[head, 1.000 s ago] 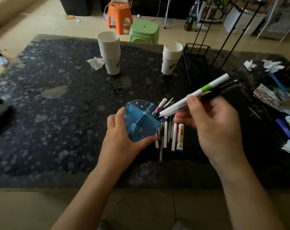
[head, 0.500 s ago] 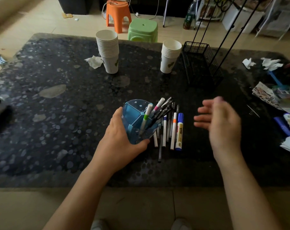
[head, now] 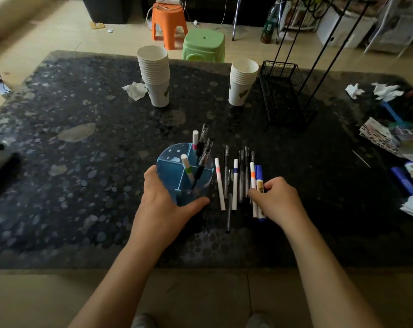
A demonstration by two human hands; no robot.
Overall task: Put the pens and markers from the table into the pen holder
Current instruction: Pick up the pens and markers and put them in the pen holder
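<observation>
- Head view: the right hand (head: 275,200) has its fingers (head: 256,193) curled down over the near ends of a blue marker (head: 259,173) and an orange-banded white pen (head: 252,176) at the right edge of the row; whether they are already pinched or only touched, I cannot tell.
- Risk: these round, smooth barrels lie side by side, touching, so a sideways drag could roll the neighbouring pens (head: 234,183) apart or sweep them toward the table's near edge.
- Risk: taking two at once could let one slip from the grip and drop.
- Left hand (head: 164,202) wraps the near wall of the pen holder (head: 170,162), thumb across the front. It is translucent blue plastic, round, with inner dividers making compartments.
- Several pens already stand in it, among them a green-banded white marker (head: 186,168) and dark clear-barrelled pens leaning over the far rim; another pen pushed in at an angle might lever the light holder over if the left hand lets go.
- Table (head: 82,162) is dark, glossy, mottled stone, so little friction holds loose pens.
- Two stacks of paper cups (head: 154,74) and a black wire basket (head: 286,91) stand well apart, farther back.
</observation>
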